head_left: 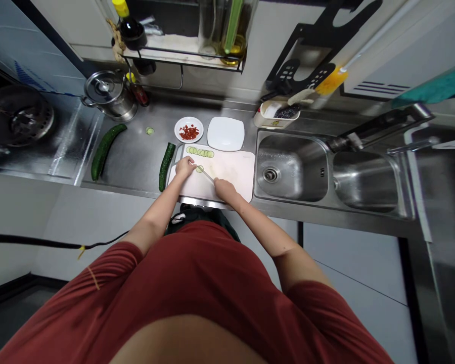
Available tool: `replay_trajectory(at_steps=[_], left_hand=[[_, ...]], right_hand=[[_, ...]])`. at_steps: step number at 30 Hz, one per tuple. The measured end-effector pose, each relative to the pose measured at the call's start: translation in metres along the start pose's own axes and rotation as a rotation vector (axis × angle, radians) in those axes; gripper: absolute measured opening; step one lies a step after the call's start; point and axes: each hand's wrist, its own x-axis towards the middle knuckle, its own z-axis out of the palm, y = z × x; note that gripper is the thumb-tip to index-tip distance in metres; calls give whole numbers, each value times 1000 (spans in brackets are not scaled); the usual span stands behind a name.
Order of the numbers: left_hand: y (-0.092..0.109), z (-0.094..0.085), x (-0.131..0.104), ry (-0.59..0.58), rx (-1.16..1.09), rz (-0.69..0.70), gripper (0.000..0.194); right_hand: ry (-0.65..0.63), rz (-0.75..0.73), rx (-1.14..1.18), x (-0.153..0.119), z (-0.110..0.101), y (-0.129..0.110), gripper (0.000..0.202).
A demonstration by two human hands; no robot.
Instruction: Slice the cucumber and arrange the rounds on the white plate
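My right hand (pixel 225 190) is closed round the handle of a knife (pixel 208 175), whose blade points up and left across the white cutting board (pixel 235 174). Beside the blade tip, on the board's left part, lies a round cucumber slice (pixel 199 169). My left hand (pixel 185 166) is at that slice with its fingers curled together; what is between them is hidden. An overlapping row of cucumber slices (pixel 200 151) lies along the board's far edge. Just left of the board is a cut length of cucumber (pixel 167 167).
Behind the board stand a plate of chopped red pieces (pixel 189 130) and a white square plate (pixel 225 134). A whole cucumber (pixel 106 150), a small cucumber piece (pixel 149 131) and a lidded steel pot (pixel 108 93) are to the left. Right of the board is a double sink (pixel 293 189).
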Motion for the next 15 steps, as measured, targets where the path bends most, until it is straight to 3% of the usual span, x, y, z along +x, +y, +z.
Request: replay_trajectory(at_steps=[15], left_hand=[[1, 1, -11, 43, 46, 82, 18]], right_hand=[[23, 10, 6, -25, 15, 12, 27]])
